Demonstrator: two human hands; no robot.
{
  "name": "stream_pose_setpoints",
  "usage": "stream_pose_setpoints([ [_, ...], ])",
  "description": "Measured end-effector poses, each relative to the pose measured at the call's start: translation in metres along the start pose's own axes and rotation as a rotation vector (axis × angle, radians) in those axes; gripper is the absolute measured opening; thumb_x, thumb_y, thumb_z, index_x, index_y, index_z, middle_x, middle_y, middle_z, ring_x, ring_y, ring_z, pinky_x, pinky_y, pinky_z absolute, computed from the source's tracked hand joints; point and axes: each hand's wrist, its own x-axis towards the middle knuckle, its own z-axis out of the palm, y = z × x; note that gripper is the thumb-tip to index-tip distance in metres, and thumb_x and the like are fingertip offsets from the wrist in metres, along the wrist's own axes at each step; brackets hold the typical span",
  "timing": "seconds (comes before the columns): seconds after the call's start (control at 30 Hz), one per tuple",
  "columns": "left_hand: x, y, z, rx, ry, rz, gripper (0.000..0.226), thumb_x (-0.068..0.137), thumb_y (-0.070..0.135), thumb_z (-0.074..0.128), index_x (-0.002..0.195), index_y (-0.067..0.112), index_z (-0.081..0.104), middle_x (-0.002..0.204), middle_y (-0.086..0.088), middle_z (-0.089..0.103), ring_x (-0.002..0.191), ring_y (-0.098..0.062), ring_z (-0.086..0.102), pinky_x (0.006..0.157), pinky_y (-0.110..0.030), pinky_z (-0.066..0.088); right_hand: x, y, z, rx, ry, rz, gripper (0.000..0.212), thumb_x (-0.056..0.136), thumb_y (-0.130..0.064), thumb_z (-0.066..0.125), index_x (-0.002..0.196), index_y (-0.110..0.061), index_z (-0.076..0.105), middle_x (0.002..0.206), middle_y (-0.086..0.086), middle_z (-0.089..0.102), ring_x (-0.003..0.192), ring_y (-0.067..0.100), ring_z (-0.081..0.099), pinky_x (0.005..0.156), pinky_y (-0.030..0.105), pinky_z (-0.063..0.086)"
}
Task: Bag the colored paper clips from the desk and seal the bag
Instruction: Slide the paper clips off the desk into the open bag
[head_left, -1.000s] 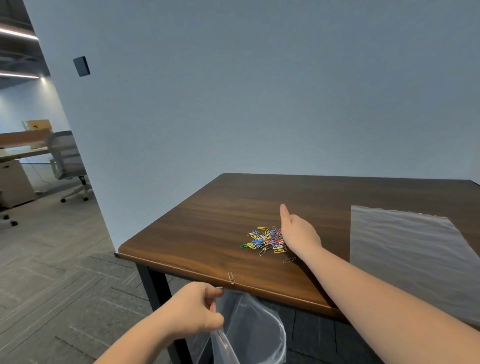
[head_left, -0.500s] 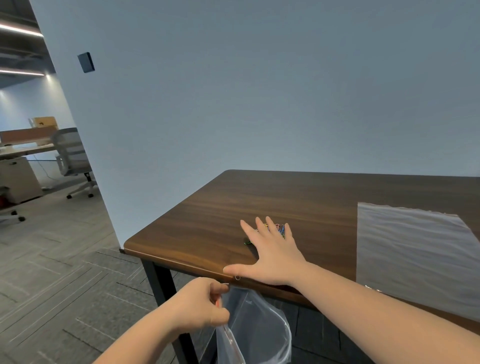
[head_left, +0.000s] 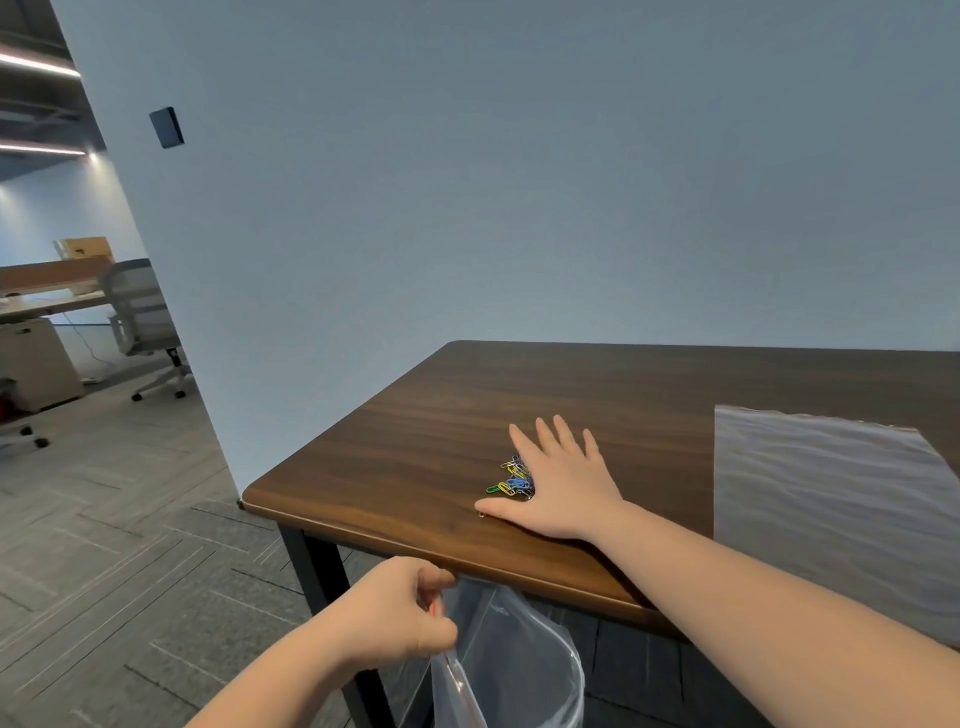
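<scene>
A small heap of colored paper clips (head_left: 511, 478) lies on the dark wooden desk (head_left: 415, 447), close to its front edge. My right hand (head_left: 563, 486) lies flat on the desk with fingers spread, covering the right part of the heap. One loose silver clip (head_left: 481, 515) peeks out at the tip of my thumb. Below the desk's front edge, my left hand (head_left: 395, 616) pinches the rim of a clear zip bag (head_left: 514, 670), which hangs open under the edge.
A second clear plastic bag (head_left: 831, 499) lies flat on the right side of the desk. A grey wall stands behind the desk. An office chair (head_left: 143, 322) and another desk stand at the far left, across the carpeted floor.
My right hand turned from standing on its edge beside the clips to lying flat over them, and the heap has shifted toward the front edge. The left hand keeps its hold on the bag.
</scene>
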Motion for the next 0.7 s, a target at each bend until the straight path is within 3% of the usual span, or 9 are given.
stream_pose_setpoints([
  [0.1, 0.002, -0.005, 0.001, -0.015, 0.025, 0.014, 0.052, 0.072, 0.011, 0.06, 0.123, 0.008, 0.06, 0.087, 0.0, 0.069, 0.042, 0.008, 0.049, 0.051, -0.003, 0.037, 0.012, 0.005, -0.002, 0.148, 0.018, 0.066, 0.104, 0.069, -0.088, 0.022, 0.152, -0.027, 0.011, 0.162, 0.006, 0.012, 0.149, 0.028, 0.002, 0.12, 0.049, 0.006],
  [0.17, 0.004, -0.006, 0.002, -0.012, 0.021, 0.013, 0.054, 0.073, 0.01, 0.06, 0.126, 0.007, 0.058, 0.072, 0.007, 0.058, 0.042, 0.008, 0.049, 0.05, -0.002, 0.036, 0.019, 0.006, -0.006, 0.377, 0.038, 0.15, 0.09, 0.082, -0.078, 0.022, 0.151, -0.02, 0.02, 0.16, 0.004, 0.02, 0.149, 0.025, 0.009, 0.119, 0.046, 0.014],
  [0.23, 0.006, -0.005, 0.002, -0.013, 0.008, 0.021, 0.045, 0.072, 0.01, 0.06, 0.117, 0.008, 0.063, 0.067, 0.007, 0.053, 0.041, 0.006, 0.047, 0.052, -0.003, 0.036, 0.025, 0.007, -0.01, 0.554, 0.016, 0.212, 0.078, 0.09, -0.068, 0.018, 0.145, -0.015, 0.035, 0.154, 0.005, 0.036, 0.144, 0.024, 0.026, 0.113, 0.044, 0.026],
  [0.33, 0.004, -0.002, 0.001, -0.007, -0.017, 0.024, 0.016, 0.069, 0.012, 0.059, 0.083, 0.018, 0.063, 0.066, 0.0, 0.047, 0.044, 0.0, 0.041, 0.053, -0.008, 0.036, 0.029, 0.001, -0.017, 0.598, -0.057, 0.215, 0.076, 0.095, -0.06, 0.013, 0.127, -0.006, 0.057, 0.134, 0.012, 0.058, 0.124, 0.028, 0.051, 0.102, 0.042, 0.037],
  [0.43, 0.005, -0.006, 0.002, -0.016, -0.019, 0.032, 0.019, 0.064, 0.015, 0.058, 0.082, 0.016, 0.062, 0.065, 0.001, 0.046, 0.048, -0.003, 0.04, 0.056, -0.011, 0.036, 0.029, -0.001, -0.017, 0.691, -0.107, 0.161, 0.072, 0.096, -0.059, 0.016, 0.122, -0.012, 0.064, 0.134, 0.005, 0.06, 0.126, 0.023, 0.051, 0.107, 0.038, 0.032],
  [0.57, 0.004, -0.009, 0.005, -0.038, 0.01, 0.053, 0.004, 0.06, 0.015, 0.056, 0.063, 0.017, 0.054, 0.056, 0.003, 0.043, 0.051, -0.007, 0.039, 0.064, -0.018, 0.037, 0.022, 0.0, -0.02, 0.778, -0.145, 0.108, 0.069, 0.097, -0.056, 0.018, 0.11, -0.016, 0.073, 0.13, 0.001, 0.064, 0.126, 0.017, 0.05, 0.11, 0.036, 0.028],
  [0.7, 0.004, -0.01, 0.009, -0.089, 0.036, 0.07, 0.012, 0.064, 0.01, 0.055, 0.058, 0.018, 0.049, 0.051, 0.007, 0.042, 0.052, -0.008, 0.038, 0.056, -0.013, 0.034, 0.011, -0.005, -0.019, 0.822, -0.151, 0.063, 0.069, 0.098, -0.055, 0.021, 0.097, -0.016, 0.078, 0.117, -0.001, 0.07, 0.112, 0.014, 0.055, 0.105, 0.031, 0.031],
])
